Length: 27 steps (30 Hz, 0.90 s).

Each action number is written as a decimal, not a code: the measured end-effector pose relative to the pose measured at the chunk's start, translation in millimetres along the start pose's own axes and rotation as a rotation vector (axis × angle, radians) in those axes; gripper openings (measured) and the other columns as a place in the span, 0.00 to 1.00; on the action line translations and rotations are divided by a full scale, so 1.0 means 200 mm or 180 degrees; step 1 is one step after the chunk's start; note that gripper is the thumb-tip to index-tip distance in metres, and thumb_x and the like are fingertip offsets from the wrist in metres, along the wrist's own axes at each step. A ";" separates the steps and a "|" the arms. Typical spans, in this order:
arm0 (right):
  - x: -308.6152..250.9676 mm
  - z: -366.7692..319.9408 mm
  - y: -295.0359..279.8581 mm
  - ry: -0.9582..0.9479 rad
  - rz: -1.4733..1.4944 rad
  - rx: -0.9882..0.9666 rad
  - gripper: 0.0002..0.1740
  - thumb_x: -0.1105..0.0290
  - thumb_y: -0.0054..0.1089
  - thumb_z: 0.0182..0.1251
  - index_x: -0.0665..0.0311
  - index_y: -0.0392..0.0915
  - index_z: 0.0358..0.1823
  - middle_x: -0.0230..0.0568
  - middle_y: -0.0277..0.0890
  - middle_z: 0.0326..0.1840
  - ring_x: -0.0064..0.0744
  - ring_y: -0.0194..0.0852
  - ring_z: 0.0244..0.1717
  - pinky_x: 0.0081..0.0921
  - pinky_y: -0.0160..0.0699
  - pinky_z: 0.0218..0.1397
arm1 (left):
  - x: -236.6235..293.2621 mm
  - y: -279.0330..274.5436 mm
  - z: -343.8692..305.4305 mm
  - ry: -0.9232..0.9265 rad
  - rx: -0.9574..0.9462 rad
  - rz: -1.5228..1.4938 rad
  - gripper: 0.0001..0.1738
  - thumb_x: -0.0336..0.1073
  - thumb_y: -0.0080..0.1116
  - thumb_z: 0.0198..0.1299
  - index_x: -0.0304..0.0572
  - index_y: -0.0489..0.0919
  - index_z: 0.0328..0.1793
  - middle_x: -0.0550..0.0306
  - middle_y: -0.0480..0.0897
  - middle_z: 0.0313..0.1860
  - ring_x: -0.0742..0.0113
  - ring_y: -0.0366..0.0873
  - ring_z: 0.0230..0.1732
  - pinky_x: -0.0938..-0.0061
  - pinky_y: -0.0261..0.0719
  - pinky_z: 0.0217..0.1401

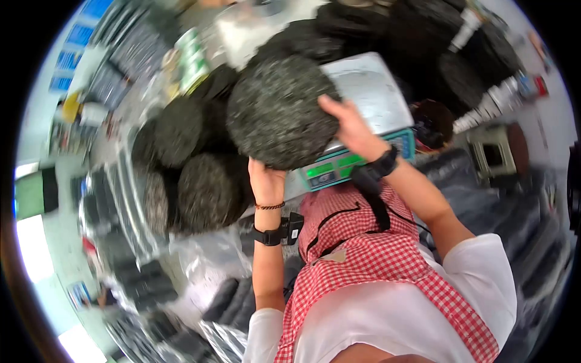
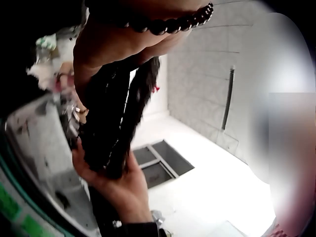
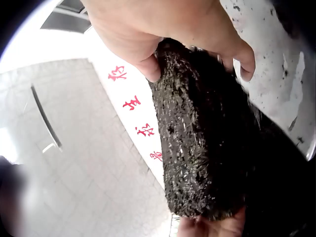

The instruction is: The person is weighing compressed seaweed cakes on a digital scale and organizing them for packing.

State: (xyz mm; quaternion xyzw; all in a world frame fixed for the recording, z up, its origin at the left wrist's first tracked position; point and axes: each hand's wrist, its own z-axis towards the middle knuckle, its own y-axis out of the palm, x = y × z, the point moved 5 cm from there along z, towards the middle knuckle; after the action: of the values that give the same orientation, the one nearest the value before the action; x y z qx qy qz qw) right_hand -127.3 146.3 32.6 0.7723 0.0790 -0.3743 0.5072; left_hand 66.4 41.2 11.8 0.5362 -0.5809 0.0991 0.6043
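A round, dark cake of dried seaweed (image 1: 281, 112) is held up between both hands, partly overlapping the scale's metal pan (image 1: 375, 85) in the head view. My left hand (image 1: 266, 181) grips its near lower edge, with most of the fingers hidden beneath. On the opposite side my right hand (image 1: 356, 130) holds the rim, thumb on the upper face. Seen edge-on in the left wrist view, the seaweed (image 2: 106, 118) has a pale gap between two layers. Its rough face (image 3: 185, 133) fills the middle of the right wrist view.
The scale's green-lit display (image 1: 330, 170) faces the person. More round seaweed cakes (image 1: 206, 190) are stacked at left, and dark bundles (image 1: 417, 36) crowd the far side. Clear plastic bags (image 1: 212, 260) lie at lower left. A beige device (image 1: 493, 151) stands at right.
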 end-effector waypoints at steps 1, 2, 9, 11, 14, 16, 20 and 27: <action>0.14 0.08 -0.21 -0.0190 -0.0108 0.0174 0.27 0.58 0.62 0.68 0.73 0.73 0.58 0.44 0.78 0.55 0.33 0.76 0.56 0.33 0.75 0.60 | -0.04 0.07 0.03 -0.0113 -0.0378 -0.0161 0.36 0.56 0.48 0.66 0.49 0.62 0.75 0.53 0.63 0.74 0.46 0.61 0.71 0.42 0.62 0.68; 0.18 0.15 -0.49 -0.0437 -0.0234 0.0448 0.30 0.57 0.62 0.68 0.74 0.72 0.60 0.45 0.77 0.58 0.34 0.73 0.60 0.31 0.70 0.65 | -0.12 0.19 0.08 -0.0319 -0.0826 -0.0353 0.41 0.64 0.48 0.64 0.50 0.61 0.76 0.52 0.62 0.75 0.44 0.59 0.73 0.38 0.59 0.70; -0.70 -0.37 -0.47 -0.2252 -0.4028 0.1033 0.44 0.56 0.75 0.52 0.69 0.64 0.66 0.55 0.64 0.65 0.49 0.62 0.68 0.39 0.64 0.70 | -0.23 0.41 0.19 -0.0590 -0.0125 0.0156 0.28 0.27 0.61 0.62 0.40 0.68 0.68 0.51 0.75 0.63 0.56 0.75 0.60 0.58 0.78 0.59; -1.14 -0.58 -0.48 -0.3426 -0.4978 0.1681 0.46 0.46 0.74 0.45 0.66 0.67 0.61 0.53 0.67 0.61 0.54 0.65 0.62 0.46 0.65 0.66 | -0.26 0.37 0.30 -0.0718 -0.0019 0.0288 0.27 0.28 0.61 0.63 0.39 0.69 0.67 0.51 0.75 0.61 0.56 0.76 0.58 0.58 0.79 0.59; -1.23 -0.50 -1.18 -0.1226 -0.7274 0.2514 0.53 0.34 0.68 0.44 0.64 0.65 0.65 0.61 0.62 0.67 0.63 0.56 0.70 0.55 0.63 0.65 | -0.18 0.40 0.28 -0.0755 0.0007 0.0325 0.23 0.30 0.59 0.64 0.37 0.71 0.65 0.51 0.77 0.61 0.55 0.76 0.60 0.56 0.80 0.60; -1.25 -0.46 -1.57 -0.1433 -0.7244 0.2000 0.44 0.36 0.59 0.59 0.65 0.67 0.65 0.68 0.65 0.64 0.68 0.64 0.64 0.52 0.68 0.64 | -0.20 0.29 0.33 -0.1117 -0.0033 -0.0011 0.21 0.31 0.59 0.65 0.36 0.72 0.63 0.48 0.76 0.62 0.54 0.75 0.62 0.57 0.79 0.62; -1.43 -0.50 -1.47 -0.1323 -0.6063 0.1636 0.26 0.52 0.52 0.70 0.69 0.75 0.55 0.58 0.79 0.47 0.57 0.78 0.48 0.42 0.78 0.51 | -0.21 0.22 0.33 -0.1277 -0.0019 -0.0352 0.21 0.34 0.59 0.66 0.36 0.73 0.64 0.48 0.76 0.64 0.53 0.74 0.63 0.56 0.77 0.64; -1.69 -1.02 -1.50 -0.3055 -0.1292 0.3179 0.21 0.53 0.58 0.71 0.68 0.77 0.39 0.19 0.74 0.31 0.22 0.67 0.21 0.22 0.63 0.26 | -0.16 0.29 0.26 -0.1388 -0.0112 -0.1067 0.26 0.43 0.56 0.68 0.38 0.71 0.68 0.49 0.73 0.67 0.50 0.70 0.67 0.50 0.69 0.69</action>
State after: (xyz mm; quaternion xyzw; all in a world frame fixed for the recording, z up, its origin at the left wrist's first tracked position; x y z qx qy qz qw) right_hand -415.8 546.6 80.7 0.6325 -0.1911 -0.7506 -0.0071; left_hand -17.6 41.6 4.5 0.6229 -0.6021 -0.1303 0.4822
